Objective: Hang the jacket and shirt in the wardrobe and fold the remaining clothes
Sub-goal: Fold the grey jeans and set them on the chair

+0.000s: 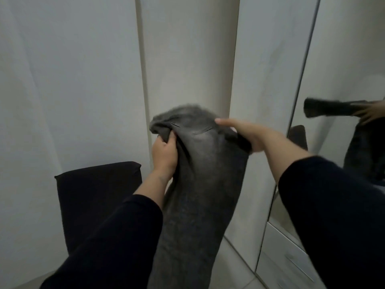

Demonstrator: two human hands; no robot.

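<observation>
1. Nearest the camera: two forearms in dark navy long sleeves [116, 232], reaching forward from the lower edge of the view.
2. Between the forearms: a long dark grey denim garment [200, 184], probably trousers, hanging from its upper end and running down out of view at the bottom. It is held in the air, touching neither chair nor floor as far as can be seen.
3. Left hand [164, 156]: grip pressed together, fingers curled round a bunched fold at the garment's upper left edge.
4. Right hand [245, 134]: grip pinching the garment's upper right corner, thumb stretched flat along the top edge; the fingers underneath are hidden by cloth.
5. Lower left, just behind the left arm: a black fabric-covered chair back [98, 197], bare of clothing on its visible part.
6. Floor, lower right: pale tiles [233, 265].
7. Further off: a tall pale cream wardrobe door [187, 59], shut, and to the right a mirrored wardrobe door [343, 80] reflecting the hand and garment.
8. Progress, judged: folding stage under way. This piece is lifted and spread but no fold is yet made. Jacket and shirt are not in view, so whether they are hung cannot be told.
</observation>
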